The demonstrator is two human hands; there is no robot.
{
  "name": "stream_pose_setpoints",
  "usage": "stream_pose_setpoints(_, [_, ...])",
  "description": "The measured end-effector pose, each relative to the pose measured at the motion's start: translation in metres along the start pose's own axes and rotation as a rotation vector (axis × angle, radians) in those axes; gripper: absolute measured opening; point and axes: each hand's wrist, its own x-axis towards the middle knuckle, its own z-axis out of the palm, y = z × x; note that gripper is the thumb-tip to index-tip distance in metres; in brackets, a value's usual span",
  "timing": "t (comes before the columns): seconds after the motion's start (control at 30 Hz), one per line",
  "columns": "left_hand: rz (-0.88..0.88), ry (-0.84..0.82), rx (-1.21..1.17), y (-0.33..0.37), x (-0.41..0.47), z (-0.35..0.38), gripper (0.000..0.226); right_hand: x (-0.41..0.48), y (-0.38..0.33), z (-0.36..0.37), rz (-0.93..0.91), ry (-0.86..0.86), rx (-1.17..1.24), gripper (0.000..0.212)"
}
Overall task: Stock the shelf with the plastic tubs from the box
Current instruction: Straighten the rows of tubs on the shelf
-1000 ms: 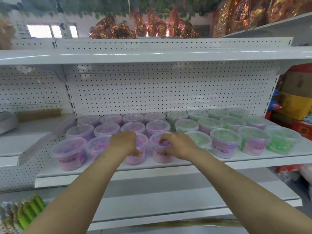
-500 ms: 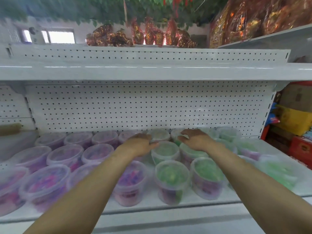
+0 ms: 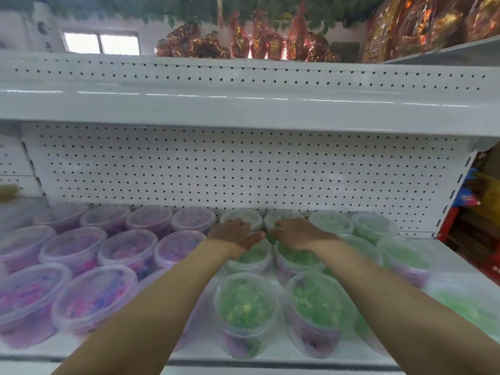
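Several clear plastic tubs stand in rows on the white shelf (image 3: pixel 273 359). The purple-filled tubs (image 3: pixel 100 296) take the left half and the green-filled tubs (image 3: pixel 244 304) the right half. Both my arms reach deep over the green rows. My left hand (image 3: pixel 235 234) lies palm down across the lid of a back-row green tub (image 3: pixel 243 215), fingers spread. My right hand (image 3: pixel 297 234) lies the same way against the neighbouring back-row tub (image 3: pixel 273 219). Neither hand closes around a tub. No box is in view.
A white pegboard back wall (image 3: pixel 243 169) stands just behind the last row. The upper shelf (image 3: pixel 243 106) hangs low over the tubs. Foil-wrapped goods (image 3: pixel 243 41) sit on top. Red and yellow boxes (image 3: pixel 484 204) stand past the shelf's right end.
My hands have left the front purple tubs and moved back and right onto the rear green tubs. The view has come closer to the shelf.
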Motion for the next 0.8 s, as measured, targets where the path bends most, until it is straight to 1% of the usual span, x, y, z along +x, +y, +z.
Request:
stream_pose_setpoints(0.17, [-0.041, 0.046, 0.032, -0.002, -0.004, -0.003, 0.072, 0.000, -0.006, -0.001, -0.058, 0.031, 0.064, 0.043])
stream_pose_setpoints(0.37, [-0.035, -0.016, -0.054, -0.008, -0.013, -0.008, 0.077, -0.009, -0.002, -0.008, -0.080, 0.064, 0.160, 0.046])
stream_pose_setpoints(0.47, [0.018, -0.008, -0.086, 0.000, -0.029, -0.017, 0.071, -0.025, -0.002, -0.015, -0.060, 0.089, 0.129, 0.050])
stream_pose_setpoints(0.57, [0.095, -0.048, -0.105, 0.015, -0.048, -0.024, 0.060, -0.043, -0.004, -0.017, -0.021, 0.038, 0.089, 0.049])
stream_pose_setpoints(0.7, [0.205, -0.030, -0.095, 0.027, -0.070, -0.021, 0.063, -0.069, -0.001, -0.014, 0.003, 0.027, 0.027, 0.048])
stream_pose_setpoints(0.8, [0.175, -0.005, -0.038, 0.031, -0.083, -0.018, 0.063, -0.089, 0.000, -0.008, 0.037, 0.075, 0.025, 0.045])
